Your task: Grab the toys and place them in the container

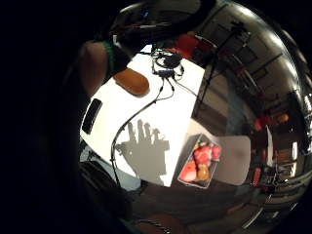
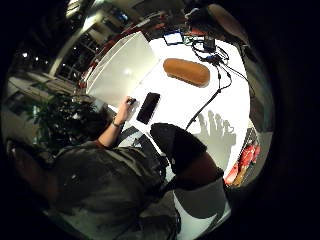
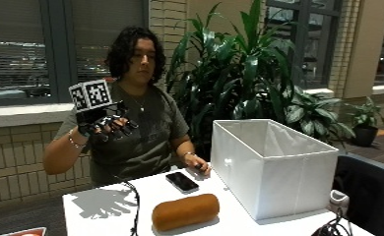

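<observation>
A: What is on the counter (image 3: pixel 107 209), and where are the toys?

B: A person sits behind a white counter. The nearest thing to the camera is a brown bread-loaf toy (image 3: pixel 185 211), lying on its side. Just behind the loaf, toward the person, lies a black phone (image 3: pixel 181 181). Beside the loaf stands a tall white fabric container (image 3: pixel 274 164), open at the top. A black cable (image 3: pixel 134 209) runs across the counter on the loaf's other side.

A: Are there other toys?

B: Yes, seemingly. In the little-finger-side palm view a shallow tray (image 1: pixel 185 157) sits off the counter's edge, well apart from the loaf, holding red and orange pieces (image 1: pixel 202 158) too small to name.

A: What are the hands doing?

B: The gloved right hand (image 3: pixel 105 127) is raised at chest height, well above the counter and away from the loaf, fingers spread and holding nothing. Its shadow on the counter shows splayed fingers. The bare left hand (image 3: pixel 199 168) rests on the counter just behind the phone.

A: How would the loaf handle?

B: Judging by its rounded, matte look, it is probably soft and light, likely foam or plush, not fragile and not slippery. A grasp across its middle, fingers over the top and thumb on the near side, should keep it balanced for the lift over the container's tall wall.
</observation>
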Available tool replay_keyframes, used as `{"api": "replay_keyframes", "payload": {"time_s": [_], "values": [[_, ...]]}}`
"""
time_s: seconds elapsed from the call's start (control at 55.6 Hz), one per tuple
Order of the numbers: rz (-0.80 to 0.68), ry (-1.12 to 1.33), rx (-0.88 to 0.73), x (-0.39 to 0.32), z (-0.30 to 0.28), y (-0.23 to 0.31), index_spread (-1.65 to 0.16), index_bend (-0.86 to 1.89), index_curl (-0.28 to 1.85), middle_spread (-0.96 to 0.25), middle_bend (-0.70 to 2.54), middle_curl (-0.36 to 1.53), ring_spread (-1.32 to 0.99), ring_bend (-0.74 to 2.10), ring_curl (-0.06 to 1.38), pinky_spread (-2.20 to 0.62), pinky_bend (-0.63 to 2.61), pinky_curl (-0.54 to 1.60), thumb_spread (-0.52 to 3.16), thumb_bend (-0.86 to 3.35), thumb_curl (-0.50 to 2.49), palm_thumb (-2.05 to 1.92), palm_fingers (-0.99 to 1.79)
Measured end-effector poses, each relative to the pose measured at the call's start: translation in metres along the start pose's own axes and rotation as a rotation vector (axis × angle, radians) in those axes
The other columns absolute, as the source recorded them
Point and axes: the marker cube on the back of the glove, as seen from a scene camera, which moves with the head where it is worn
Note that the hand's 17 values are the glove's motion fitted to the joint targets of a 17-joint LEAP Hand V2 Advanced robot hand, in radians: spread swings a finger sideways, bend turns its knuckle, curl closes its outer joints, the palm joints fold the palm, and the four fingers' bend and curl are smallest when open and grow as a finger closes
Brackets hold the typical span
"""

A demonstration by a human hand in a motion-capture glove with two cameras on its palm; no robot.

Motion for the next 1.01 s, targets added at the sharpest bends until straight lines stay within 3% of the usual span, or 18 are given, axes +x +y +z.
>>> {"api": "replay_keyframes", "payload": {"time_s": [0.18,0.432,0.72,0.81,0.918,0.99,1.008], "values": [[0.002,-0.005,0.018,0.003,-0.002,-0.004,-0.29,0.14,0.07,-0.14,0.22,0.1,-0.21,0.57,0.17,-0.05,0.57,0.21,0.89,0.0,0.08,0.01,0.45],[-0.012,-0.053,0.042,-0.007,0.025,-0.061,-0.36,0.15,0.1,-0.18,0.24,0.17,-0.28,0.68,0.21,-0.08,0.65,0.26,1.14,-0.02,0.16,-0.01,0.42],[-0.033,-0.03,-0.164,-0.033,0.181,-0.188,-0.37,0.14,0.13,-0.23,0.37,0.26,-0.33,0.8,0.25,-0.13,0.69,0.3,1.18,-0.03,0.2,-0.04,0.44],[-0.018,0.111,-0.272,-0.035,0.238,-0.202,-0.35,0.05,0.1,-0.21,0.32,0.27,-0.32,0.83,0.27,-0.14,0.83,0.34,1.12,-0.06,0.21,-0.07,0.24],[-0.075,0.32,-0.151,-0.038,0.263,-0.2,-0.32,0.0,0.06,-0.18,0.37,0.3,-0.3,0.89,0.3,-0.12,0.96,0.38,1.06,-0.07,0.21,-0.09,0.11],[-0.145,0.326,-0.023,-0.034,0.255,-0.2,-0.31,-0.05,0.0,-0.25,0.61,0.37,-0.34,1.13,0.33,-0.19,1.0,0.35,1.12,-0.07,0.2,-0.1,0.5],[-0.163,0.331,0.005,-0.033,0.251,-0.2,-0.31,-0.04,-0.02,-0.28,0.72,0.4,-0.35,1.23,0.36,-0.26,1.07,0.37,1.18,-0.05,0.19,-0.07,0.78]]}}
